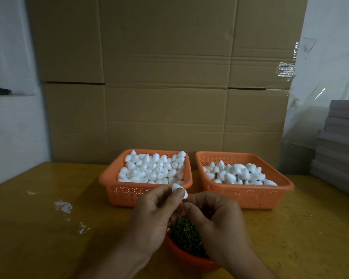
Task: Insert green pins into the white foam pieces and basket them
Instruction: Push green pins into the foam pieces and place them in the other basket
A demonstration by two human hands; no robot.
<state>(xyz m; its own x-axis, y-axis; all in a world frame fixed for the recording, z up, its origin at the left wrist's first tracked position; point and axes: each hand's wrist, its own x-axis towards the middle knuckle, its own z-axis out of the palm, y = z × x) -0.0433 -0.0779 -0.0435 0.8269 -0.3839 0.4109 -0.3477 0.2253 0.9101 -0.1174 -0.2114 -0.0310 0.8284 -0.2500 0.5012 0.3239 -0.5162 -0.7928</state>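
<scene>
My left hand (155,214) pinches a white foam piece (179,190) between thumb and fingertips, just above the table's middle. My right hand (212,216) meets it from the right and pinches a green pin (184,200) whose tip sits at the foam piece's underside. Both hands hover over an orange bowl (189,258) filled with green pins (184,234). Behind them, the left orange basket (129,193) is full of plain foam pieces (152,168). In the right orange basket (250,195) lie foam pieces with dark pins (238,174) in them.
The yellow-brown table (48,228) has white foam crumbs (64,206) at the left. A wall of cardboard boxes (165,77) stands right behind the baskets. A stack of grey flat boxes (338,146) rises at the right edge.
</scene>
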